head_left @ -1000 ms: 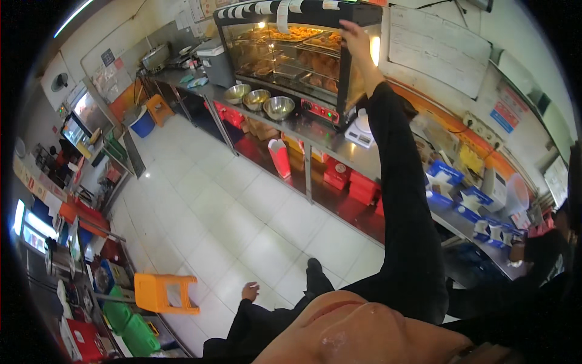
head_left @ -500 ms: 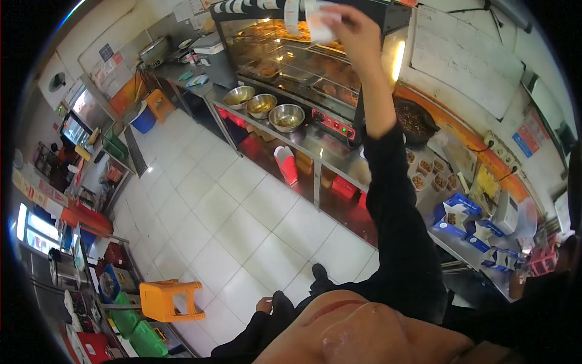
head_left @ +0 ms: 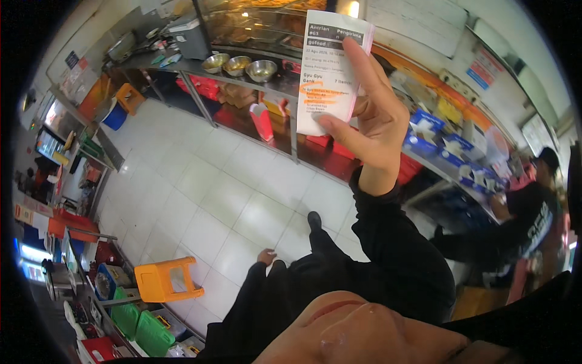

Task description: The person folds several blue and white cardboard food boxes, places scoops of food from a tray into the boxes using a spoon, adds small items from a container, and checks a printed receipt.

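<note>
My right hand [head_left: 382,115] is raised in front of me, closed on a white paper order slip [head_left: 328,112], thumb at its lower edge and fingers along its right side. The slip has dark printed bands, lines of text and an orange highlighter mark. A pinkish edge shows behind it, perhaps a second sheet. My left hand [head_left: 267,256] hangs low by my side above the tiled floor, its fingers loosely apart with nothing seen in them. Behind the slip stands a lit glass food display case [head_left: 254,30], partly hidden.
Three metal bowls [head_left: 261,71] stand on the steel counter before the case. A red carton [head_left: 261,121] is on the shelf below. Blue-and-white boxes [head_left: 424,124] line the right counter, beside a co-worker [head_left: 527,206] in black. An orange stool [head_left: 167,279] stands at lower left.
My right hand has come down from the top of the display case, bringing the slip nearer. The view has shifted, and the co-worker at the right now shows more fully.
</note>
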Demonstrator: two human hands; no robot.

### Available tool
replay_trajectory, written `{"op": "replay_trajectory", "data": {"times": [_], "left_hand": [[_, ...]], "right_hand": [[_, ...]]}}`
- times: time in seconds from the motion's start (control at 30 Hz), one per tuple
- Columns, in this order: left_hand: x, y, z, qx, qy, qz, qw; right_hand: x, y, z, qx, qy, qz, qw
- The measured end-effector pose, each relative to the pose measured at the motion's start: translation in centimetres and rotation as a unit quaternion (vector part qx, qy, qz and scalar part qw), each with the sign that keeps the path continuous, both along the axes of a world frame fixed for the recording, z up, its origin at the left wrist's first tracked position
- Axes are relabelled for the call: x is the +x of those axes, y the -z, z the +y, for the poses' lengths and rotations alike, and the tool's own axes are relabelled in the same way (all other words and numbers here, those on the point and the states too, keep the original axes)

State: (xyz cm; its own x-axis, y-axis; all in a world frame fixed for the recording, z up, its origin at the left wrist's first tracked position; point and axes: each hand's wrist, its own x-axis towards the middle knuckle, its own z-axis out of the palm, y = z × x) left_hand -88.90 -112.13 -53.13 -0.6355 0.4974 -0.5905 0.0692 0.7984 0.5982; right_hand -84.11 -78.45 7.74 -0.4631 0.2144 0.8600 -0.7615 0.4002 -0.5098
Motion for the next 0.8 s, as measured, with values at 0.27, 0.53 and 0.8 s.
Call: {"op": "replay_trajectory", "data": {"times": [0.27,0.53,0.8], "left_hand": [[4.3,-5.8,4.7,0.064,0.099,-0.041,0.992],[12.7,-6.7,13.4,0.16,0.21,-0.062,0.963],[28.3,-11.6,25.1,0.256,0.302,-0.13,0.909]], "right_hand": [[14.2,-1.4,-5.7,0.006,0.098,-0.006,0.995],[29.4,0.4,-6.2,-0.012,0.278,-0.052,0.959],[45.2,2.1,-6.5,-0.101,0.38,-0.108,0.913]]}}
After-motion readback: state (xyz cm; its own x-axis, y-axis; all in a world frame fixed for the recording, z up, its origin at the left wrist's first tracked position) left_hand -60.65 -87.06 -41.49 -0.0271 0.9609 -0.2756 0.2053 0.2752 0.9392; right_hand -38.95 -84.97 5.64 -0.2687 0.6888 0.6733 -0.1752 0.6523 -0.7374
